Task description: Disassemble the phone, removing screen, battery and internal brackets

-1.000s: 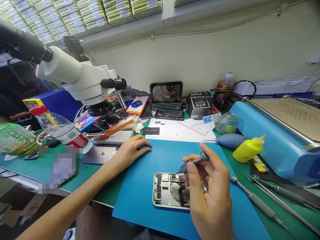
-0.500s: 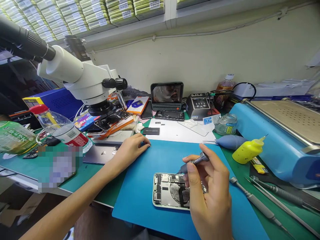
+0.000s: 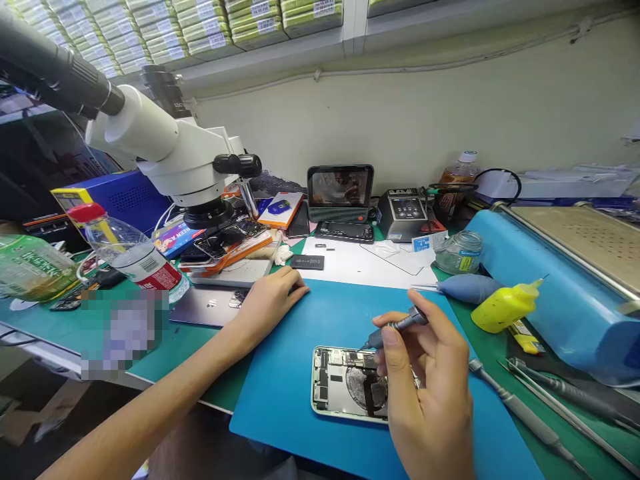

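An opened phone (image 3: pixel 340 410) with a pale frame lies on the blue mat (image 3: pixel 280 373), its inner parts bare. My right hand (image 3: pixel 430 380) is closed around a small grey screwdriver (image 3: pixel 400 327), held at a slant. The driver's tip is at the phone's upper edge, by the circuit board; whether it touches a screw is too small to tell. The phone's right end is hidden behind this hand. My left hand (image 3: pixel 277 293) rests at the mat's far left edge, fingers curled together at the tips. Anything between those fingertips cannot be made out.
A microscope (image 3: pixel 165 153) stands at the left, beside a plastic bottle (image 3: pixel 145 263). A black battery (image 3: pixel 308 262) lies on white paper beyond the mat. To the right are a blue air blower (image 3: pixel 467 288), a yellow bottle (image 3: pixel 505 308), tweezers (image 3: pixel 565 410) and a blue machine (image 3: pixel 555 293).
The whole view has shifted slightly, so things sit a little further right. Both hands, the screwdriver and the phone keep nearly the same positions relative to each other.
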Tool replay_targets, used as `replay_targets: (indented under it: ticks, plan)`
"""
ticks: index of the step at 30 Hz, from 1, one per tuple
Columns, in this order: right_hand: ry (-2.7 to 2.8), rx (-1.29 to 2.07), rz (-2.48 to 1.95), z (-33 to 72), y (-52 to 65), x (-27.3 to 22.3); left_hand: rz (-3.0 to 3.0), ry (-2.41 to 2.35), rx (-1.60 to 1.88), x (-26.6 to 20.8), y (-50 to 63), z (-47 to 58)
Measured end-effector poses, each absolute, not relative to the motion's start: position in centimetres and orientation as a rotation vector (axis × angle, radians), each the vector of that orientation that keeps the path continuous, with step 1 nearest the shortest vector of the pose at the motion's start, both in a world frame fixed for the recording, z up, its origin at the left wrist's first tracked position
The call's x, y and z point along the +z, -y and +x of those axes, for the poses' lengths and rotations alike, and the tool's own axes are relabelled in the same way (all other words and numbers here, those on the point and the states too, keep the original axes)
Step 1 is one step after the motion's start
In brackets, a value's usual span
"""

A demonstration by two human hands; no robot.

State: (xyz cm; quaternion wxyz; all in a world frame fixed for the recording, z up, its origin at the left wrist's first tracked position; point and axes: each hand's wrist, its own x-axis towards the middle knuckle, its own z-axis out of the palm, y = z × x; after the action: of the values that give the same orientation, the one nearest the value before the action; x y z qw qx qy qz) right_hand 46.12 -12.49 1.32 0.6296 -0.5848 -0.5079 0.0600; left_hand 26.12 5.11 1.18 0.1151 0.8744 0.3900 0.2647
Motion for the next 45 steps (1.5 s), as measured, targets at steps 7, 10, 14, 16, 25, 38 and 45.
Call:
replay_targets:
  ticks: [7, 10, 14, 16, 25, 38, 45]
  plan:
    - [1.148, 0.160, -1.401, 46.2, 12.7, 1.4, 2.504, -1.185, 0.792, 2.2, -4.9, 25.0]
    - [1.164, 0.144, -1.394, 46.2, 12.6, 1.4, 2.496, -1.204, 0.776, 2.4, -5.0, 24.9]
    - [1.168, 0.153, -1.384, 46.1, 12.5, 1.5, 2.495, -1.230, 0.762, 2.6, -4.7, 25.1]
    - [1.164, 0.151, -1.371, 46.1, 12.5, 1.5, 2.493, -1.239, 0.762, 2.8, -4.1, 25.1]
    - [1.264, 0.136, -1.313, 45.7, 12.3, 1.2, 2.464, -1.095, 0.679, 2.8, 0.9, 25.6]
    - [1.270, 0.141, -1.352, 45.9, 12.1, 1.3, 2.498, -1.279, 0.657, 3.6, -5.6, 25.5]
    - [1.276, 0.136, -1.344, 45.8, 12.2, 1.3, 2.522, -1.223, 0.603, 2.5, -6.7, 26.1]
